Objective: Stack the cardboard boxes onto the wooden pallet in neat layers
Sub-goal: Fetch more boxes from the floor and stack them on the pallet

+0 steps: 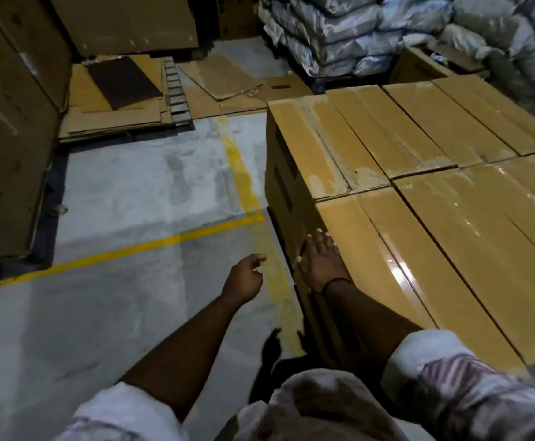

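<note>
A stack of taped brown cardboard boxes (419, 192) fills the right half of the view, their tops level in one layer, with lower boxes showing on the left face. The pallet under them is hidden. My right hand (318, 262) lies flat, fingers straight, on the top near corner of the closest box (412, 265), at its left edge. My left hand (244, 278) hangs over the floor just left of the stack, fingers loosely curled, holding nothing.
Grey concrete floor (126, 192) with yellow lines (151, 246) lies to the left. Flattened cardboard sheets (123, 100) lie at the back, tall cartons (8, 122) stand at far left, and wrapped sacks (387, 30) are piled at the back right.
</note>
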